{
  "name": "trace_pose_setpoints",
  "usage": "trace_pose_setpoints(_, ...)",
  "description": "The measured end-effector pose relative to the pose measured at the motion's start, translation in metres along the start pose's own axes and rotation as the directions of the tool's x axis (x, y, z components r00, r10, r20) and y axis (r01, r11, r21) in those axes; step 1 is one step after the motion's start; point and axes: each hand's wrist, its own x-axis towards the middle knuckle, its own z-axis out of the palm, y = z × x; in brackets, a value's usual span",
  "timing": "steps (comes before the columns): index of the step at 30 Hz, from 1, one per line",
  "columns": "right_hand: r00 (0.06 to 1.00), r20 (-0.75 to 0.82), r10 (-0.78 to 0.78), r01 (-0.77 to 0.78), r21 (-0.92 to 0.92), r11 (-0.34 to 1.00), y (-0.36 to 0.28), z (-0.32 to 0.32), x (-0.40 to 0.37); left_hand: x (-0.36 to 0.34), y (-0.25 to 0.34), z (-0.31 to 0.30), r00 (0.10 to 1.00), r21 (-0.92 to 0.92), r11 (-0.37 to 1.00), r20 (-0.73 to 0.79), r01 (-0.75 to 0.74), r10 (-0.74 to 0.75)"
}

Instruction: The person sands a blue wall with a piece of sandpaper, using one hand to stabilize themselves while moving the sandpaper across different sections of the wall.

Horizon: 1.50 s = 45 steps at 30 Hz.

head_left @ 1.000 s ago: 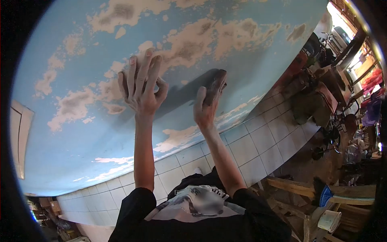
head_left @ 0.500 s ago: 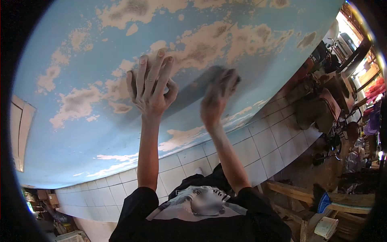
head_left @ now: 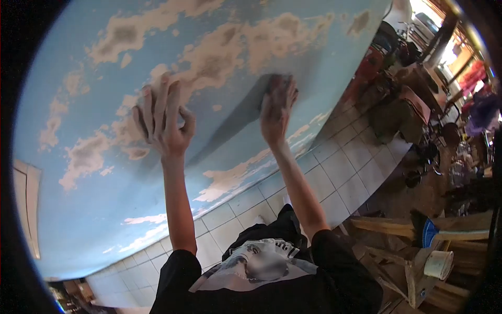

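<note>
I face a blue painted wall [head_left: 94, 209] with many beige patches where the paint is gone. My left hand [head_left: 161, 121] lies flat on the wall, fingers spread and pointing up. My right hand [head_left: 277, 112] is a forearm's width to its right, pressing a small brown pad [head_left: 274, 83] against the wall at a beige patch. The pad is blurred and mostly covered by my fingers. Both arms reach up from my black sleeves.
White tiles [head_left: 334, 178] cover the wall's lower part. At the lower right are wooden planks [head_left: 381, 227], a blue brush [head_left: 430, 233] and a white cup [head_left: 438, 264]. Furniture and clutter [head_left: 413, 110] crowd the floor on the right.
My right hand with the pad has slid up and a little left along the wall, then back. The view has shifted, so my left hand sits lower and further left in the picture.
</note>
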Motion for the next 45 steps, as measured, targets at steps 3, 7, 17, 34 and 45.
trace_pose_setpoints(3,0.932,-0.176,0.316,-0.268,0.251,0.930,0.036,-0.009,0.041,0.003,0.003,-0.002,1.000,0.023,1.000,-0.009,-0.004,0.004)
trace_pose_setpoints(7,0.890,-0.260,0.373,-0.276,0.343,0.898,0.071,-0.028,0.090,0.001,0.001,0.001,0.999,0.019,0.999,-0.014,-0.029,0.029)
trace_pose_setpoints(17,0.992,-0.128,0.001,-0.002,-0.010,1.000,0.054,-0.007,0.074,-0.015,0.046,0.014,0.989,-0.136,0.985,-0.091,0.107,-0.120)
trace_pose_setpoints(34,0.983,-0.174,0.054,-0.052,0.015,0.999,0.120,-0.052,0.169,-0.014,0.101,0.041,0.912,0.057,0.913,0.045,0.405,-0.407)
trace_pose_setpoints(45,0.970,-0.141,-0.197,0.191,-0.055,0.980,0.156,-0.043,0.137,0.023,0.145,0.098,0.999,-0.022,0.999,-0.028,-0.024,0.023)
